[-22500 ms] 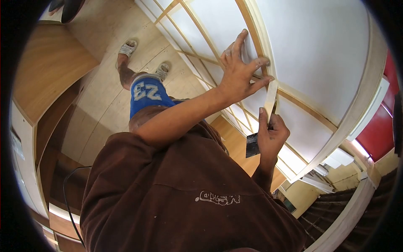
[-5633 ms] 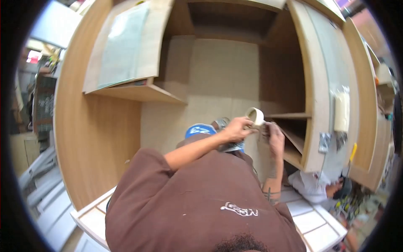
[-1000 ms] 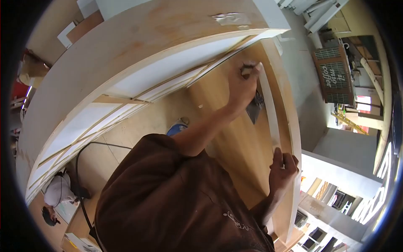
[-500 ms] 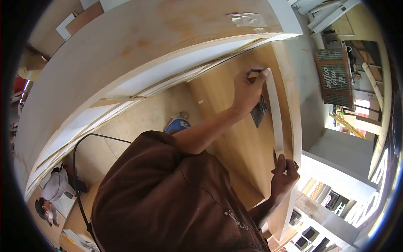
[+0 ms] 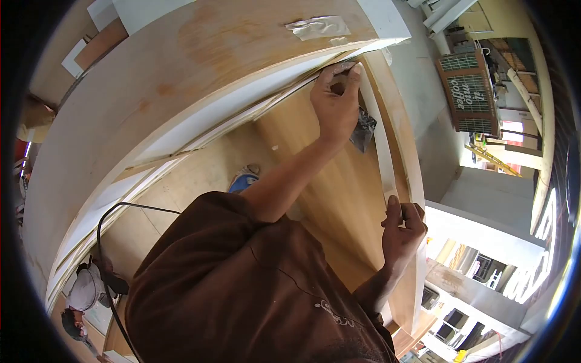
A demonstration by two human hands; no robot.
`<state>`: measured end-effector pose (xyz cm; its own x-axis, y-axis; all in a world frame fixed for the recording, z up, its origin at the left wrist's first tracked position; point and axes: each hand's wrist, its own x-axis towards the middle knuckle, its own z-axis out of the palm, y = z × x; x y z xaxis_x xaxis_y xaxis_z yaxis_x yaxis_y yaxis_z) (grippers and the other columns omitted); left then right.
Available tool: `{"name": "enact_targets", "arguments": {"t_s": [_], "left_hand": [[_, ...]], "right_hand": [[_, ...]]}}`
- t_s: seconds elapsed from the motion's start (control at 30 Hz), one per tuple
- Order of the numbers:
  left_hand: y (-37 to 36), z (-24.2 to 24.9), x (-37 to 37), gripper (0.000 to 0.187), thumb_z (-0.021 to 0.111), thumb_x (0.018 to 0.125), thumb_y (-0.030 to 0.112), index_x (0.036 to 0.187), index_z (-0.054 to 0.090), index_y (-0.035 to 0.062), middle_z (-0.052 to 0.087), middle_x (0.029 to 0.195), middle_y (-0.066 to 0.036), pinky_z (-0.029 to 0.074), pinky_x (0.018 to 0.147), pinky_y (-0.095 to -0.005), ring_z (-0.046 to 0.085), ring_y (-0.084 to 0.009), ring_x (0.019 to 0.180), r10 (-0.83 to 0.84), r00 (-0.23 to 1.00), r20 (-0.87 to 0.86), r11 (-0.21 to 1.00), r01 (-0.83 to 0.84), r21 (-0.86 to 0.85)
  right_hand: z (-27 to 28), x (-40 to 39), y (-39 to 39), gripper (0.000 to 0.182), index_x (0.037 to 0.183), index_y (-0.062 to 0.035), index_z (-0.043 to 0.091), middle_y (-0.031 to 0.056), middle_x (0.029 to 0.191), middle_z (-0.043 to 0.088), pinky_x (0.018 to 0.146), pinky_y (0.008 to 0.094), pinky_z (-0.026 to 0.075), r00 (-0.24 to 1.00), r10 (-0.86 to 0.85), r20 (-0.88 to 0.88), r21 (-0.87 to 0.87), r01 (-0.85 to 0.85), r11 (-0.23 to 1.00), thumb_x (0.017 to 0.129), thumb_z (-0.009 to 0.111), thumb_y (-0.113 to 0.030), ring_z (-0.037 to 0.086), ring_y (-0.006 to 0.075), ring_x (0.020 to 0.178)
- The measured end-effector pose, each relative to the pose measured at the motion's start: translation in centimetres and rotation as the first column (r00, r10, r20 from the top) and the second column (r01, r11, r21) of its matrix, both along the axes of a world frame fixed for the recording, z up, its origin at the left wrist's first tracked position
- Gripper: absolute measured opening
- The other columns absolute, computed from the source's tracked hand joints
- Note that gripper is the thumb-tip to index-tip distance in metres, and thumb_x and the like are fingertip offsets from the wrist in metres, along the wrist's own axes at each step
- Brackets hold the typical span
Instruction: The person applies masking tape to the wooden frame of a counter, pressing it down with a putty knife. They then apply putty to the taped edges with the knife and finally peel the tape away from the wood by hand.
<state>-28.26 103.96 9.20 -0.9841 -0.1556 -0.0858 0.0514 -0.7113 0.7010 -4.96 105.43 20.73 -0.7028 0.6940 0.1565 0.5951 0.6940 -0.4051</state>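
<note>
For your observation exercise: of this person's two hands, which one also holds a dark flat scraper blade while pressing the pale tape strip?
The upper hand, the left hand: the dark flat scraper blade juts from beneath its palm. The right hand only pinches the pale tape strip's lower end.

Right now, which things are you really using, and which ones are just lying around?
Being used:
- left hand, pressing the top end of the tape strip down
- right hand, pinching the strip's lower end
- scraper, tucked in the left hand's grip
- wooden panel, under the strip

Just lying about:
- crumpled tape scrap
- black cable
- coffee crate
</note>
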Motion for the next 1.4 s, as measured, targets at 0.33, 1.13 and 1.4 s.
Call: {"name": "enact_targets", "arguments": {"t_s": [0.33, 1.13, 1.4], "left_hand": [[1.0, -0.2, -0.3, 0.016, 0.079, 0.099, 0.01, 0.11, 0.076, -0.0016, 0.077, 0.102, -0.005, 0.054, 0.082, -0.0242, 0.066, -0.0087, 0.088, 0.16, 0.983, -0.094, 0.971, -0.174, -0.164], [1.2, 0.0, -0.9, 0.014, 0.075, 0.102, 0.005, 0.113, 0.076, -0.0033, 0.069, 0.085, 0.002, 0.046, 0.065, -0.0226, 0.054, -0.0042, 0.071, 0.193, 0.962, -0.192, 0.957, -0.228, -0.179], [1.0, -0.3, -0.7, 0.015, 0.076, 0.102, 0.009, 0.11, 0.075, -0.0034, 0.076, 0.096, -0.006, 0.054, 0.08, -0.0257, 0.064, -0.0089, 0.086, 0.13, 0.979, -0.159, 0.972, -0.158, -0.174]], "right_hand": [[-0.1, -0.6, -0.3, 0.03, 0.072, -0.0028, 0.067, 0.0064, 0.06, 0.065, 0.075, 0.0391, 0.048, 1.0, 0.006, -0.019, -0.005, -0.006, 1.0, 0.098, 0.079, -0.014, 0.058, 0.0228, 0.077], [-0.4, -0.4, 0.2, 0.029, 0.073, -0.0026, 0.068, 0.0064, 0.059, 0.063, 0.074, 0.039, 0.048, 1.0, -0.019, -0.001, -0.005, 0.019, 1.0, 0.098, 0.079, -0.014, 0.058, 0.0221, 0.077], [-0.7, -0.5, 0.0, 0.03, 0.072, -0.0023, 0.068, 0.007, 0.059, 0.064, 0.076, 0.0385, 0.048, 0.999, -0.033, -0.015, -0.018, 0.032, 0.999, 0.098, 0.078, -0.015, 0.059, 0.0232, 0.077]]}}
